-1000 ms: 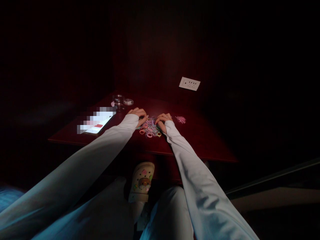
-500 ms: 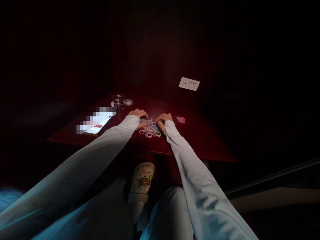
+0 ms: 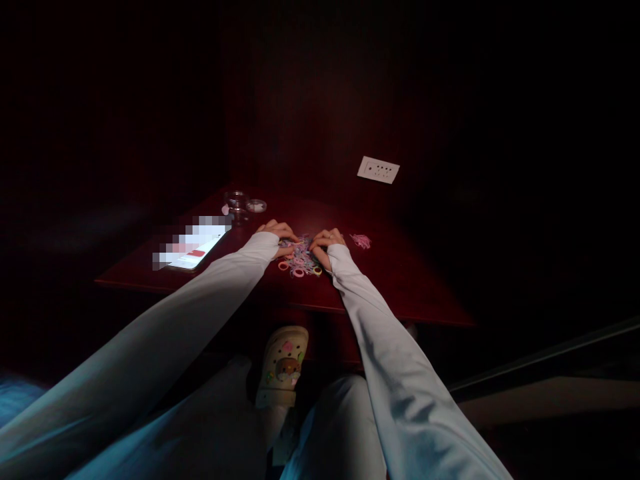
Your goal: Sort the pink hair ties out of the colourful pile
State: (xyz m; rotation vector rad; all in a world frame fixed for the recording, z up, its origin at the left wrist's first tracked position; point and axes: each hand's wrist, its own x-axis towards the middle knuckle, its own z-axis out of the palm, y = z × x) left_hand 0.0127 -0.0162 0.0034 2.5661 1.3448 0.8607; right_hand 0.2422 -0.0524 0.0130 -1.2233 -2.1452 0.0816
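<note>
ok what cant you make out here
Head view:
Phone screen: partly masked by pixel blocks.
Pile of colourful bands: partly covered by left hand and right hand.
What either hand grips: too small, dark.
Clear container: contents too small, dim.
Right sleeve: cut off by bottom edge.

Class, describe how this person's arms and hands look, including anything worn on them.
Both arms wear long, plain, pale sleeves, loosely creased, reaching the wrists and tinted bluish nearer the camera. No print shows. The left hand and right hand are ungloved; whether a ring is worn is too small to tell.
</note>
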